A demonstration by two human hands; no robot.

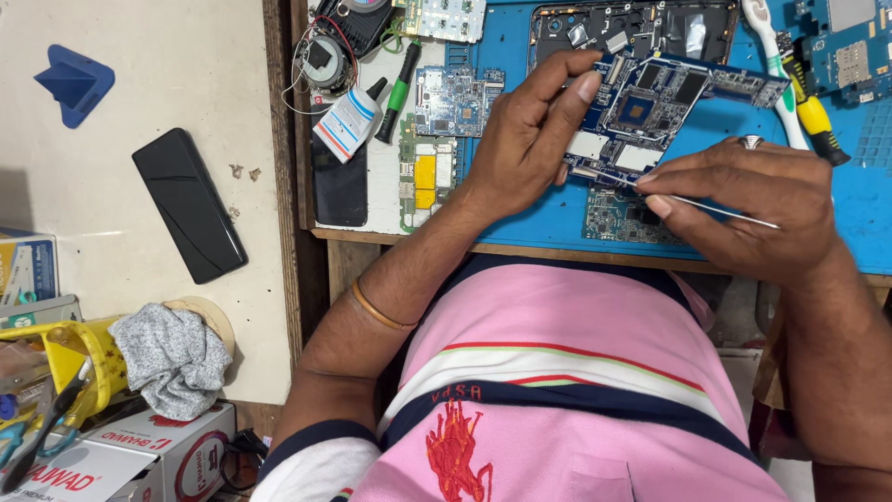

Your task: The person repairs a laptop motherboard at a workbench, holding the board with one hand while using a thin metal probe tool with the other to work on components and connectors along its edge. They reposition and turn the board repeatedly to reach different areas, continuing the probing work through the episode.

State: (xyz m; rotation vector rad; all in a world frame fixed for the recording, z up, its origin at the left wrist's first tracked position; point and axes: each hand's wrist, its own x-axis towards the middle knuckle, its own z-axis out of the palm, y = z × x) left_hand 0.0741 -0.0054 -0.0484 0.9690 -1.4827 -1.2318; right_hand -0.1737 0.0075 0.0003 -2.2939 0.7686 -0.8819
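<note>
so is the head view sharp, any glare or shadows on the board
Head view: evenly lit and mostly sharp; the blue circuit board in the left hand reads clearly, with no strong glare; soft shadows under both hands; right hand and its thin metal tool are slightly soft.

Left hand (pixel 530 139): raised off the desk (pixel 557 218), wrist bent, fingers curled, thumb and index extended in a pinch grip. Left forearm runs diagonally up from the torso. Right hand (pixel 743 200): palm down, thumb and index fingertips pressed together in a fine pinch, remaining fingers folded.
</note>
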